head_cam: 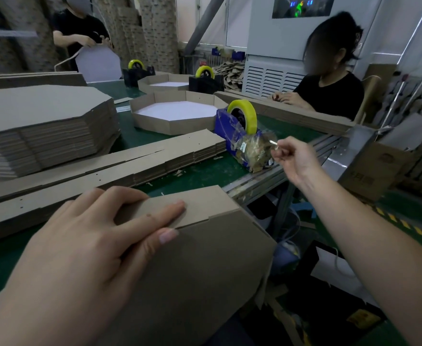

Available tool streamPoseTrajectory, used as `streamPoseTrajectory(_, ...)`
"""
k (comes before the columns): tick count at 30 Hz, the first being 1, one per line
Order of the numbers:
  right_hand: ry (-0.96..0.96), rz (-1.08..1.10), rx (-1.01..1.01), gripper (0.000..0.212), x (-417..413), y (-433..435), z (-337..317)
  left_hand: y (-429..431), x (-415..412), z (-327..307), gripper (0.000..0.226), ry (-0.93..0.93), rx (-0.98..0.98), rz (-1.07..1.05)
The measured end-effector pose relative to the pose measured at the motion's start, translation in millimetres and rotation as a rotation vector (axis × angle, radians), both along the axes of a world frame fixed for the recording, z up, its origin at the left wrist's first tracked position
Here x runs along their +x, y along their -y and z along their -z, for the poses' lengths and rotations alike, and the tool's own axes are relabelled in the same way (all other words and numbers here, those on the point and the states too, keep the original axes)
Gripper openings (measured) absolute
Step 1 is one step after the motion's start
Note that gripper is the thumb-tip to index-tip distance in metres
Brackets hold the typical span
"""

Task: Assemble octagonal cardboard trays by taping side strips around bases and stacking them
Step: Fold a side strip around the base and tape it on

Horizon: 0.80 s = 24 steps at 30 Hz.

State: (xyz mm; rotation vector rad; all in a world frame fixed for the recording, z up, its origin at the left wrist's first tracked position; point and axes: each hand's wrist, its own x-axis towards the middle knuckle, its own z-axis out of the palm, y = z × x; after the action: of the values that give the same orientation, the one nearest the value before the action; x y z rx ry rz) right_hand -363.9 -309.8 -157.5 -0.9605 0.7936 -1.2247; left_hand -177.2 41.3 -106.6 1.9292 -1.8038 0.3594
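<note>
Left hand [100, 236] flat, presses strip [205, 206] onto base [205, 265] at bench [205, 171] near edge. Right hand [297, 158] pinches tape end [273, 144] at dispenser [226, 131], right edge; strip lies nearer and leftward, under left hand.

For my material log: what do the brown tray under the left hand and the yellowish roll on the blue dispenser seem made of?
Brown octagonal tray: probably matte cardboard, judging by its dull face and notched cut edges. Yellowish roll on the blue dispenser: likely glossy translucent plastic tape; its rim shines.
</note>
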Motion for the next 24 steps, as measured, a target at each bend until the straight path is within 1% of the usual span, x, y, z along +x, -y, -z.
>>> streamPoseTrajectory(2, -0.15, 0.038, 0.008, 0.019, -3, -4, 3, -1, 1, 0, 0.042, 0.019, 0.001, 0.008)
streamPoseTrajectory(3, -0.269, 0.073, -0.013, 0.013, -4, -5, 3, -1, 1, 0, 0.042, 0.02, 0.001, 0.015)
streamPoseTrajectory(5, -0.516, 0.197, -0.076, 0.01, -7, -6, 2, -1, 2, 0, 0.041, 0.005, -0.013, 0.039)
streamPoseTrajectory(6, -0.601, 0.263, -0.087, 0.01, -10, -7, 2, -1, 2, -1, 0.04, 0.0, -0.017, 0.048)
streamPoseTrajectory(8, -0.685, 0.286, -0.118, 0.004, -19, -14, 5, -2, 2, -2, 0.039, 0.004, -0.009, 0.054)
streamPoseTrajectory(9, -0.707, 0.251, -0.163, 0.002, -22, -21, 5, -2, 1, -3, 0.04, 0.01, -0.005, 0.057)
streamPoseTrajectory(10, -0.726, 0.217, -0.208, 0.005, -23, -29, 5, -2, 1, -5, 0.04, 0.021, -0.001, 0.057)
streamPoseTrajectory(14, -0.678, 0.109, -0.371, 0.007, -15, -66, -8, 0, -4, -13, 0.041, 0.027, 0.033, 0.045)
streamPoseTrajectory(16, -0.608, 0.023, -0.436, 0.008, -8, -93, -21, 0, -10, -13, 0.041, 0.025, 0.03, 0.029)
streamPoseTrajectory(18, -0.487, -0.067, -0.484, 0.007, -2, -126, -35, -1, -15, -13, 0.04, 0.032, 0.011, 0.006)
streamPoseTrajectory(20, -0.329, -0.16, -0.498, 0.001, -1, -166, -50, -2, -17, -13, 0.04, 0.03, -0.004, -0.014)
streamPoseTrajectory(22, -0.194, -0.243, -0.487, 0.009, -1, -209, -57, -3, -17, -13, 0.038, 0.029, -0.013, -0.021)
streamPoseTrajectory(24, -0.139, -0.297, -0.415, 0.02, 2, -248, -56, -3, -17, -14, 0.033, 0.031, -0.013, -0.025)
